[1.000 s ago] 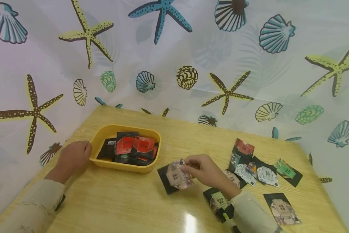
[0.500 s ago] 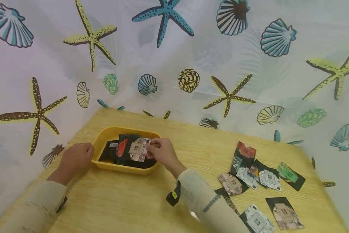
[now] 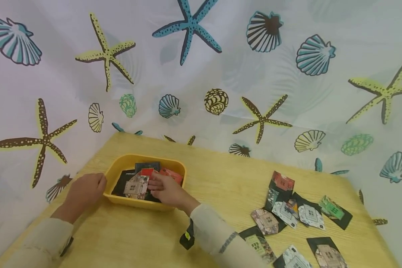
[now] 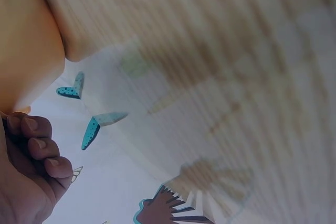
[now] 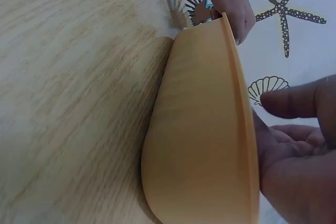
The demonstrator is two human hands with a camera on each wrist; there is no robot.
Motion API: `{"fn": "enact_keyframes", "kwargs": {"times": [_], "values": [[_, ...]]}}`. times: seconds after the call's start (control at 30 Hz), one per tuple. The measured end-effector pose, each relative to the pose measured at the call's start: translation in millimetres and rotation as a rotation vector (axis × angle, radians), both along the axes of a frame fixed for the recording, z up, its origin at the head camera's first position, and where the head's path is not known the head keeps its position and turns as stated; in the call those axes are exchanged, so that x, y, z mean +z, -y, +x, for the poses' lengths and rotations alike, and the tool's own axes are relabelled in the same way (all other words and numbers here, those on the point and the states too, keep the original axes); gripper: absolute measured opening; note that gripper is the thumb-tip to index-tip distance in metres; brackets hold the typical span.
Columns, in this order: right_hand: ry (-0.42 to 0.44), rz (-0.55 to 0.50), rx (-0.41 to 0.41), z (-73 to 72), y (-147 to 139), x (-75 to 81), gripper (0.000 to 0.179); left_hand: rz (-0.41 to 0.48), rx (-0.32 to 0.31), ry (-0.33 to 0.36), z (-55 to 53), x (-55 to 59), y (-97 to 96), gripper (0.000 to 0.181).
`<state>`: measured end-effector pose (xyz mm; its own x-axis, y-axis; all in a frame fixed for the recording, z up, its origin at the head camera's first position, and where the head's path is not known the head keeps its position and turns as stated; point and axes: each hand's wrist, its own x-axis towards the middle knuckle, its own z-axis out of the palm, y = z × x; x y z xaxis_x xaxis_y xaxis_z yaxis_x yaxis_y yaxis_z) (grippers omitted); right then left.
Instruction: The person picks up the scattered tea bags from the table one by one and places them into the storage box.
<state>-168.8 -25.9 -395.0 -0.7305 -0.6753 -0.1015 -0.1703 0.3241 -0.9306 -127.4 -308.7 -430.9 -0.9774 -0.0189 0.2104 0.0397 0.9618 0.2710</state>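
At the left end of the yellow plastic tub (image 3: 137,203), my left hand (image 3: 88,191) grips the rim, its fingers curled in the left wrist view. Over the tub's right half is my right hand (image 3: 170,191), fingers loosely extended. A flat black packet with a pinkish floral label (image 3: 136,187) lies in the tub just beyond those fingertips. Under and behind it are black packets and red-labelled packets (image 3: 170,175), partly hidden by the right hand. In the right wrist view, the thumb (image 5: 289,102) stands apart from the fingers, above the tub's rim.
Several black packets lie spread on the wooden table (image 3: 221,186) at the right, among them a red-labelled packet (image 3: 282,181), a green-labelled packet (image 3: 333,208) and a white-labelled packet (image 3: 310,213). A curtain printed with starfish and shells (image 3: 201,74) hangs behind the table.
My right hand has carried the pinkish-labelled packet from the table's middle leftward into the tub and let it go there. The left hand has stayed on the rim.
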Motion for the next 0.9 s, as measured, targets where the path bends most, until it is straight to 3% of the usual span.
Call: {"fn": "enact_keyframes", "kwargs": {"times": [0.13, 0.23, 0.43, 0.6, 0.7, 0.8, 0.9], "values": [[-0.114, 0.01, 0.087, 2.8, -25.5, 11.1, 0.06, -0.002, -0.014, -0.034, -1.0, -0.4, -0.3, 0.042], [-0.207, 0.02, 0.095, 3.7, -58.2, 21.8, 0.058, -0.003, -0.026, -0.057, -2.2, -0.1, 0.1, 0.043], [-0.365, 0.063, -0.004, 7.4, -148.8, 48.5, 0.047, 0.004, -0.038, -0.055, -1.8, 5.0, 2.5, 0.044], [-0.407, 0.121, -0.143, 17.4, -216.2, 68.3, 0.041, 0.0, -0.025, -0.039, 1.3, 8.9, 7.0, 0.045], [-0.448, 0.283, -0.13, 31.9, -247.0, 69.1, 0.041, 0.004, -0.03, -0.023, 2.2, 7.7, 8.1, 0.045], [-0.467, 0.515, -0.047, 51.5, -266.0, 54.5, 0.048, -0.005, -0.034, -0.019, 3.3, 5.1, 7.9, 0.045], [-0.368, 0.744, -0.05, 70.0, -272.4, 33.5, 0.046, 0.004, -0.035, -0.007, 3.7, 4.1, 6.2, 0.046]]}}
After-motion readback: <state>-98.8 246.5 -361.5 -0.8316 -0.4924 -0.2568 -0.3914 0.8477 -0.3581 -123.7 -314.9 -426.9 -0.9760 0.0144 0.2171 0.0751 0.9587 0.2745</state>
